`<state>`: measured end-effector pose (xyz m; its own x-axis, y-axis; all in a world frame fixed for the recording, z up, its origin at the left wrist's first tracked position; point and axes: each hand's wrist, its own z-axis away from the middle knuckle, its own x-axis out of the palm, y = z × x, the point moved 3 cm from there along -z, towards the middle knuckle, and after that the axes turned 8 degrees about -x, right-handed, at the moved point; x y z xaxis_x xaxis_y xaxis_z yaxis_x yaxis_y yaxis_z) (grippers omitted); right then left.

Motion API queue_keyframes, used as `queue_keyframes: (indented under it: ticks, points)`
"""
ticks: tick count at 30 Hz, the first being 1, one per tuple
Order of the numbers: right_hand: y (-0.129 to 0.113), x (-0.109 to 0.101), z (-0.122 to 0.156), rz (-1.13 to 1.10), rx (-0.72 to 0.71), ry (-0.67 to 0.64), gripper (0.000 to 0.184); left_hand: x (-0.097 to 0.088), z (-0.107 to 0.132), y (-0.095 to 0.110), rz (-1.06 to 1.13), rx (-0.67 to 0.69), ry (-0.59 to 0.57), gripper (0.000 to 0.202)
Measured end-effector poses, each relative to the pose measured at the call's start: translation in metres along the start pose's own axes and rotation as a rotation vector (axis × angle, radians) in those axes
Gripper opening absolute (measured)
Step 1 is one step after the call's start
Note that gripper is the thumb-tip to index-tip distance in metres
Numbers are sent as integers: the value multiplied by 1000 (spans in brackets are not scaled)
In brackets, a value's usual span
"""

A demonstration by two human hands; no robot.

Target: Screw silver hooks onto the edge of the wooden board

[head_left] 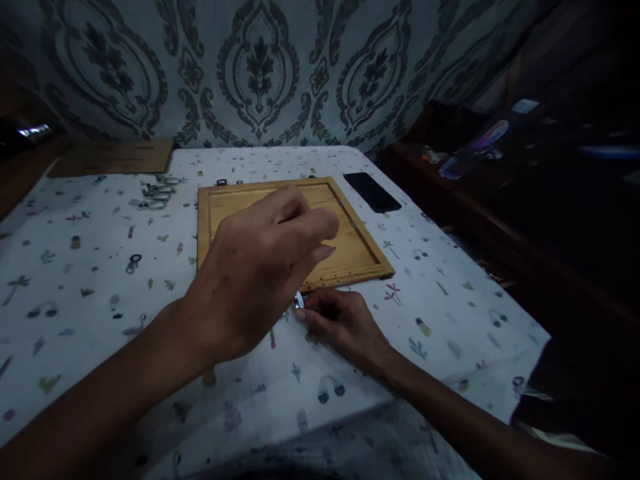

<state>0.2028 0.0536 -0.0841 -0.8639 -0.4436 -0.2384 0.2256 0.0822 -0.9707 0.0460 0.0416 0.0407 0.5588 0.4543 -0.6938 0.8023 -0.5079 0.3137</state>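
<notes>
My left hand (267,260) is raised over a square wooden panel (350,247) with a raised frame edge. Its fingers are curled in, and whatever they may hold is hidden from me. Close to the panel's near edge, my right hand (345,323) pinches a small shiny metal piece (299,301) between thumb and fingers. The left hand partly covers that piece, so its full shape does not show. The panel lies flat on a white patterned cloth (130,353), with small dark marks along its near edge.
Several small metal parts (159,192) lie together left of the panel. A piece of brown cardboard (113,158) is at the back left. A black phone (373,192) rests right of the panel. Beyond the table's right edge is a clear plastic bottle (475,148).
</notes>
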Motion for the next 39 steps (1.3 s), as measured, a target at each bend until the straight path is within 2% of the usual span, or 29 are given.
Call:
queue_keyframes:
  ticks: [4, 9, 12, 15, 20, 24, 29, 33, 39]
  points:
    - [3, 0, 0, 1, -22, -8, 36, -2, 0, 2, 25, 29, -26, 13]
    - [5, 1, 0, -13, -25, -14, 34, -4, -3, -3, 193, -14, -110, 15]
    - [6, 0, 0, -12, -30, -9, 32, -2, -4, -7, 199, -32, -90, 11]
    - [5, 0, 0, -3, -21, -7, 31, 2, -3, -7, 93, -3, -37, 4]
    - [2, 0, -1, -8, -15, -9, 32, 2, 0, -3, -25, 36, 59, 7]
    - [3, 0, -1, -5, -24, -12, 32, 0, -1, -4, 19, 31, 36, 2]
    - [6, -1, 0, 9, -29, -4, 30, -3, -3, -8, 183, -16, -39, 19]
    - [6, -1, 0, 21, -50, -9, 27, -3, -4, -9, 200, -14, -70, 15]
    - [3, 0, -1, -19, -1, -7, 33, 1, -4, -6, 77, 15, 3, 5]
